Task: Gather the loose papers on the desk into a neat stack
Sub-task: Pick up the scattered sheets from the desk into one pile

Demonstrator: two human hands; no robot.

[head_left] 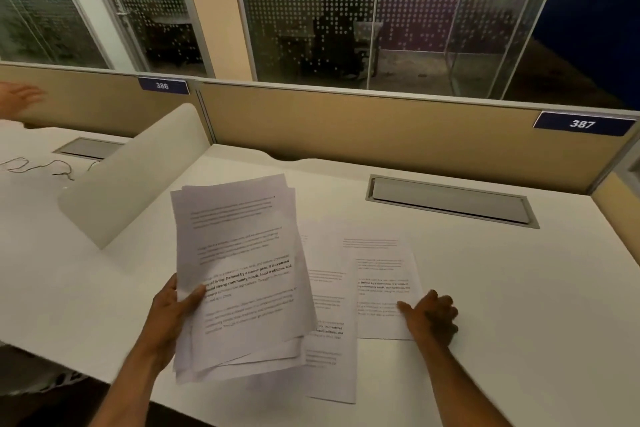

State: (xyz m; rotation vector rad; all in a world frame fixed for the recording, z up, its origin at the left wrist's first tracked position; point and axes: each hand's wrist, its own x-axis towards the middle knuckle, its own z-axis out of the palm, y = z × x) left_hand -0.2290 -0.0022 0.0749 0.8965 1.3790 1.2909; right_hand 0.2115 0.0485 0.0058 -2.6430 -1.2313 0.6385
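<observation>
A sheaf of papers (239, 274) sits up off the desk (485, 288) in the left hand (169, 317), near left. Right of it, loose sheets (382, 288) lie flat, the right hand (431, 317) on their near right corner. Farther right, a cable hatch (450, 201) sits before the far partition (346, 125).

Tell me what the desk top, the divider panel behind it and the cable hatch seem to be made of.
Desk top: probably white laminate, smooth and matte with soft glare. Divider panel: tan, matte, likely fabric or laminate; too blurred to tell. Cable hatch: grey, looks like brushed metal or painted plastic.
</observation>
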